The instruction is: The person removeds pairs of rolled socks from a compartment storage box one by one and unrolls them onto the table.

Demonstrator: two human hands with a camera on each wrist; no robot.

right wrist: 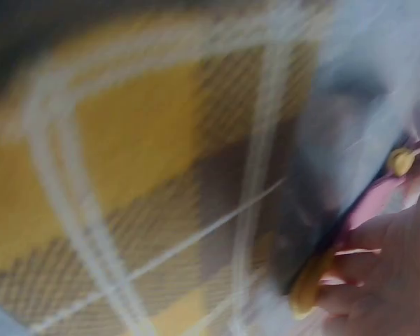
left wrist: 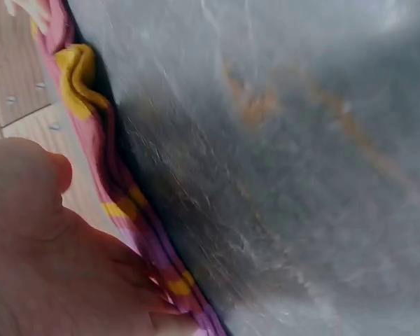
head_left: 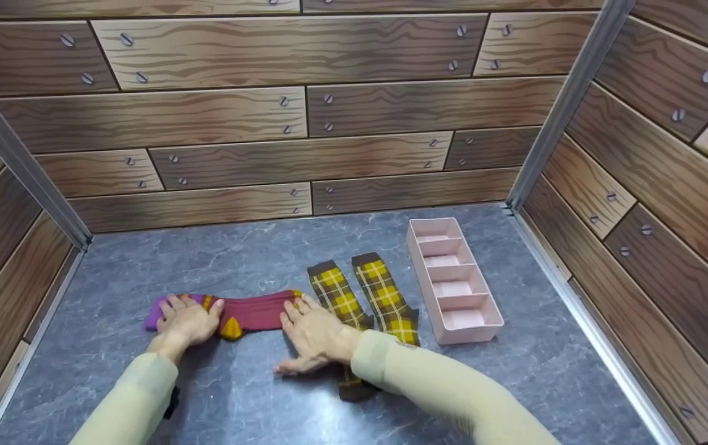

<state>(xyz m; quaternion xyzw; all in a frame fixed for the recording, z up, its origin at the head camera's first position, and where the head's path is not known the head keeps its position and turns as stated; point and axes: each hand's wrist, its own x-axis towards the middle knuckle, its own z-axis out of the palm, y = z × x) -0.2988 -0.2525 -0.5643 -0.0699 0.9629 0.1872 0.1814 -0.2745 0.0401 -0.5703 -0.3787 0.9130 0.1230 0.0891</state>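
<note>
A pink-red sock (head_left: 255, 313) with a purple cuff and a mustard heel and toe lies stretched sideways; layered edges show in the left wrist view. My left hand (head_left: 185, 321) rests flat across its striped purple end, fingers extended. At the mustard toe end, the fingers of my right hand (head_left: 315, 334) press down, thumb spread toward me. Two yellow-and-brown plaid socks lie just right: the nearer one (head_left: 340, 295) is partly hidden beneath my right hand and forearm, the other (head_left: 384, 290) beside it. Plaid fabric (right wrist: 140, 140) fills much of the right wrist view.
To the right of the plaid socks stands a pale pink box (head_left: 472, 334) with several compartments in a row. Wood-patterned walls (head_left: 224, 111) enclose the back and sides of the grey marbled surface (head_left: 236, 253). A metal strip (head_left: 582, 334) runs along the right edge.
</note>
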